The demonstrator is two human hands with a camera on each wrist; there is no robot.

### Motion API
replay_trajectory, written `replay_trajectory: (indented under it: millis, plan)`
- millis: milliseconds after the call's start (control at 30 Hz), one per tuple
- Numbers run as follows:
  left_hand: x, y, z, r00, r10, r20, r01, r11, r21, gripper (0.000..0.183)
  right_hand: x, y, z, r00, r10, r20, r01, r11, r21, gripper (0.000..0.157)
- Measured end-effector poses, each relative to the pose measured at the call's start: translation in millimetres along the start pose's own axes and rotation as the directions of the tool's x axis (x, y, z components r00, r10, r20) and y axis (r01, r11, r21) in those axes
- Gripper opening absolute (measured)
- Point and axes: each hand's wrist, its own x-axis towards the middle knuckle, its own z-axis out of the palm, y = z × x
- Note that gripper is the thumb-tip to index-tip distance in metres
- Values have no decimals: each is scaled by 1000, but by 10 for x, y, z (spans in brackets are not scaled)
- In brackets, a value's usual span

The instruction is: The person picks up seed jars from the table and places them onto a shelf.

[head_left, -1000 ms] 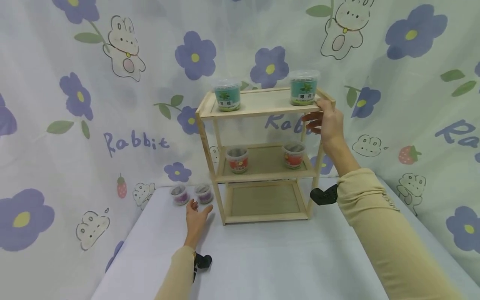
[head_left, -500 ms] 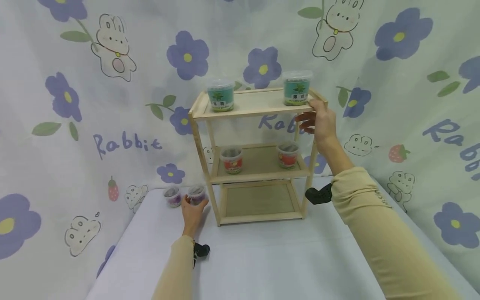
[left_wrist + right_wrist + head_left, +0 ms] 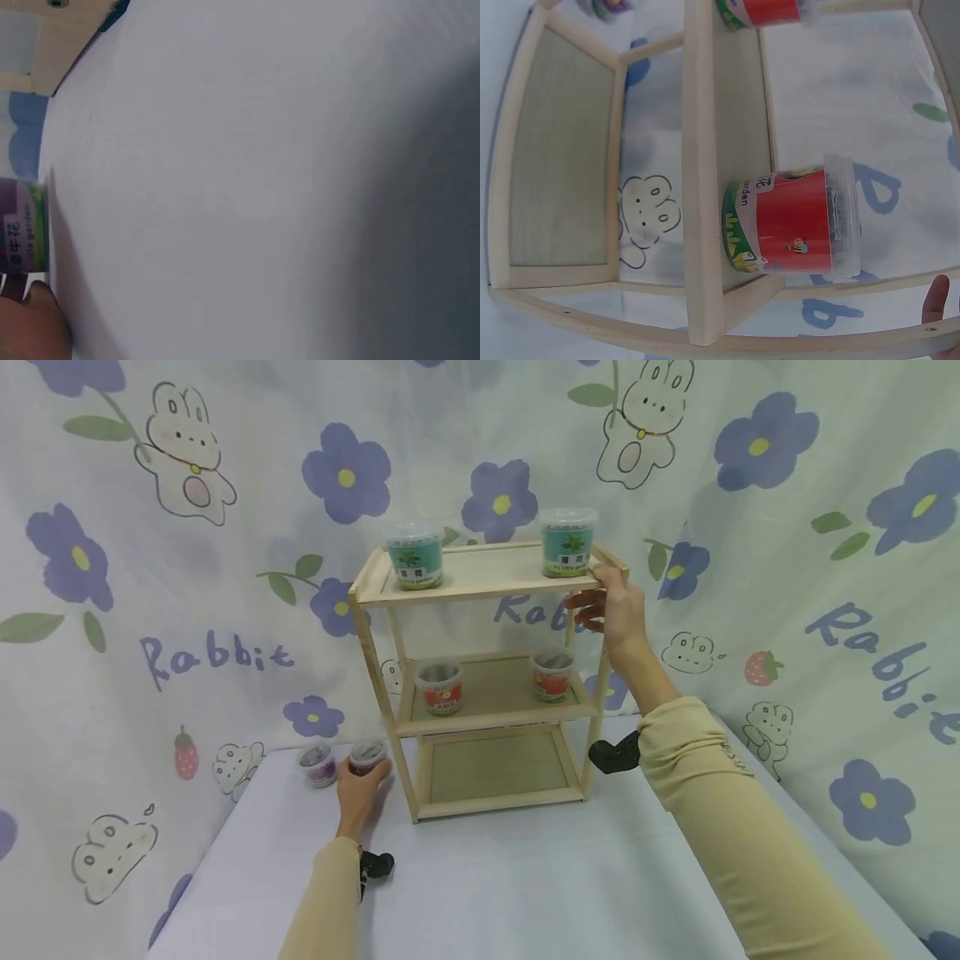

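Note:
My left hand (image 3: 356,797) grips a small lidded plastic cup with a purple label (image 3: 368,753) on the white table, left of the shelf. In the left wrist view a finger shows beside the purple cup (image 3: 21,229), its base close to the tabletop. Another purple cup (image 3: 318,768) stands just left of it. My right hand (image 3: 622,610) holds the top right corner of a wooden three-tier shelf (image 3: 487,567), thumb at the upper board and fingers bent below it. Near that thumb stands a teal cup (image 3: 567,550); a second teal cup (image 3: 415,560) is at the board's left.
Two red cups, a left one (image 3: 441,692) and a right one (image 3: 552,681), stand on the middle tier. The lowest tier (image 3: 495,764) carries nothing. A curtain (image 3: 247,610) with rabbits and flowers hangs behind the white table (image 3: 510,877).
My left hand has reached forward to the right-hand purple cup and closed its fingers on it. My right hand stays at the shelf corner. The head view has shifted rightward.

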Motion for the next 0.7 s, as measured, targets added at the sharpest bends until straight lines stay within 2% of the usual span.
replay_trajectory:
  millis: [167, 400, 600, 700]
  plan:
    - [-36, 27, 1, 1000, 7, -27, -7, 1000, -20, 81, -3, -9, -12, 1000, 0, 1, 0, 1000, 6, 46]
    - [-110, 54, -14, 1000, 18, -5, -18, 1000, 6, 71, 0, -25, -17, 1000, -4, -6, 4, 1000, 24, 45]
    - [-202, 14, -100, 1000, -14, 21, 14, 999, 29, 81, 7, -9, -1, 1000, 12, -3, -12, 999, 47, 43]
    - [-242, -18, -138, 999, -9, 54, 8, 1000, 15, 79, 8, 1, -6, 1000, 17, -3, -17, 998, 55, 42]
